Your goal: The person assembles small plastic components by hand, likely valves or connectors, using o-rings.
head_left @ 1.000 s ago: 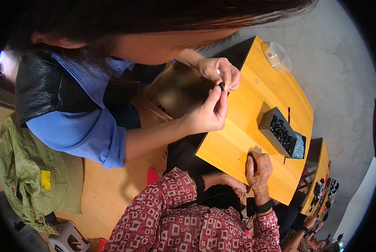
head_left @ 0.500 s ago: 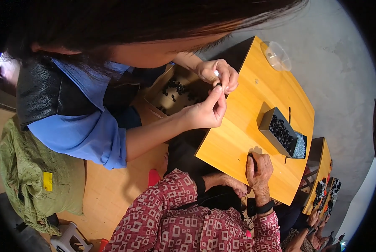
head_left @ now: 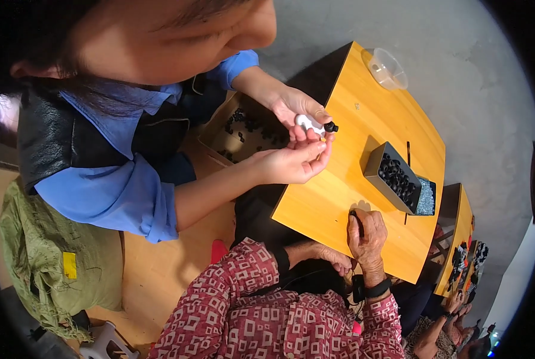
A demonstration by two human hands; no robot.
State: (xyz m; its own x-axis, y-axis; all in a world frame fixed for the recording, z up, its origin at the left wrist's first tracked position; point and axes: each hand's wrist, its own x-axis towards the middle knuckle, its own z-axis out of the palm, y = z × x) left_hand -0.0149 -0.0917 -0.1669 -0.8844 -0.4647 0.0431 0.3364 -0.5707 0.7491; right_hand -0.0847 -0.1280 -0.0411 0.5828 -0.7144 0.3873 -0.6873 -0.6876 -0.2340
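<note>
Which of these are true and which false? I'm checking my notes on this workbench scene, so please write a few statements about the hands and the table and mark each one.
1. The left hand pinches a small white piece with a black tip. True.
2. The right hand is clenched in a fist. False: it lies open, palm up, just under the white piece.
3. The black tray on the yellow table is empty. False: it holds many small black parts.
4. A clear plastic bowl sits near the table's far corner. True.
5. The cardboard box beside the table holds green fabric. False: small black parts lie in it.
</note>
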